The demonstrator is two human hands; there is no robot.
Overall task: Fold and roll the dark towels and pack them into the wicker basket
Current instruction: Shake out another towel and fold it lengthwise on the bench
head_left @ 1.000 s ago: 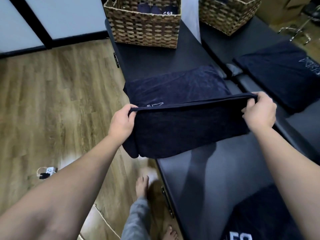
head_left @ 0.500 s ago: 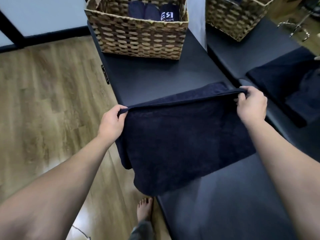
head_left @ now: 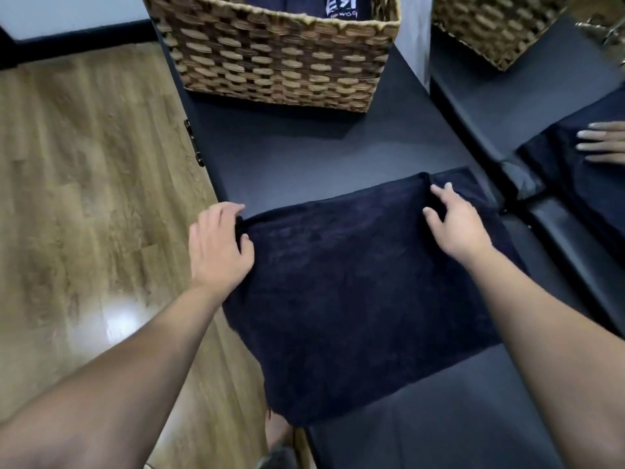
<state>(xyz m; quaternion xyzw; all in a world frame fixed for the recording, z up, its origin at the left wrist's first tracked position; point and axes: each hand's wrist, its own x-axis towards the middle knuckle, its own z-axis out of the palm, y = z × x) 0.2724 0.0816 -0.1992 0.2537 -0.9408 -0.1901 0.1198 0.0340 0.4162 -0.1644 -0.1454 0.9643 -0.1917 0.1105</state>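
Head view, looking down: we find a dark towel (head_left: 365, 292) folded flat on the black desk (head_left: 304, 150), its near left corner hanging past the desk edge over the wood floor (head_left: 84, 198). We note the left hand (head_left: 220, 245) at the towel's far left corner, fingers curled over the edge and thumb against the cloth, gripping that corner. We note the right hand (head_left: 453, 221) lying on the far right part of the towel, fingers straight and spread, released and pressing flat on the fabric. A narrow strip of towel shows beyond the right hand's fingertips, where a lower layer sticks out.

We record a wicker basket (head_left: 280, 59) standing on the desk beyond the towel, well apart from it. Inside it we see dark rolled towels (head_left: 338, 3), one with white lettering; the rest of the contents are cut off by the frame edge.

We observe a second basket (head_left: 497, 28) at the upper right, on an adjoining black surface. Another dark towel (head_left: 558, 170) lies there, with another person's hand (head_left: 605, 142) resting on it, fingers straight. A bare foot (head_left: 277, 431) shows on the floor below the towel's hanging corner.
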